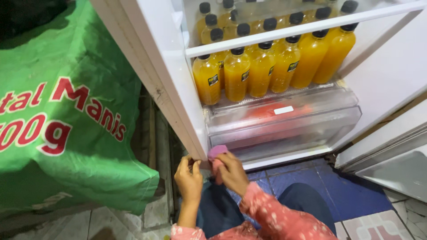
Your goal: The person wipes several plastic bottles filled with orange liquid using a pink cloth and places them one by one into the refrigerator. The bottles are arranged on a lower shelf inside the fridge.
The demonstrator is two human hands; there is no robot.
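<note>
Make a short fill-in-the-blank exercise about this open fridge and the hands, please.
1. The bottles on the shelf hold a liquid of ____ colour.
2. The bottle caps are ____.
3. The right hand holds a ____ cloth at the fridge's bottom corner.
4. The big bag at the left is ____.

Missing words: orange; black; pink; green

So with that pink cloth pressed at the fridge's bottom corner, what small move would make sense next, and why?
Probably a short wipe along the lower front edge of the fridge. The right hand holds the pink cloth at the corner, just below the clear drawer, while the left hand rests beside it at the foot of the side wall. The edge runs on to the right from there.
</note>
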